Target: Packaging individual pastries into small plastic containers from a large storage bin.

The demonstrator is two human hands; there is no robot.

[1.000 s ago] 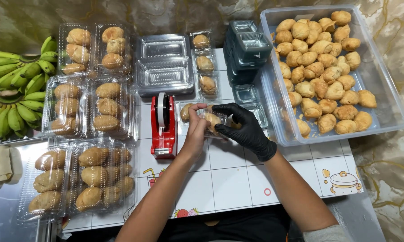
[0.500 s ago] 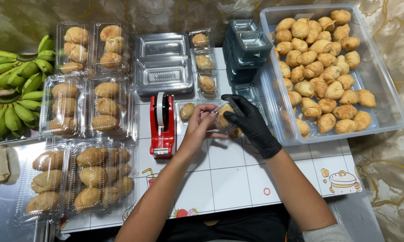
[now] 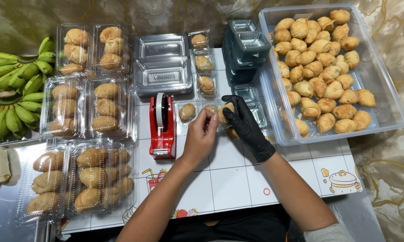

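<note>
A small clear plastic container [image 3: 190, 120] lies open on the white table [image 3: 237, 179], just right of the red tape dispenser [image 3: 162, 127]. One golden pastry [image 3: 187, 112] sits in its left end and another shows in the middle. My bare left hand [image 3: 201, 136] pinches the container's near edge. My right hand [image 3: 245, 127], in a black glove, has its fingers closed on a third pastry [image 3: 223, 113] at the container's right end. One more pastry [image 3: 231, 133] peeks out under the glove.
A big clear tub [image 3: 385, 96] of loose pastries stands at the right. Stacked empty trays [image 3: 249, 47] and clear lids [image 3: 162, 62] are at the back. Several filled, closed boxes [image 3: 87, 107] and green bananas [image 3: 14, 96] fill the left.
Both hands have shifted slightly away from me over the container. The gloved hand has brought a pastry down to the container's right end.
</note>
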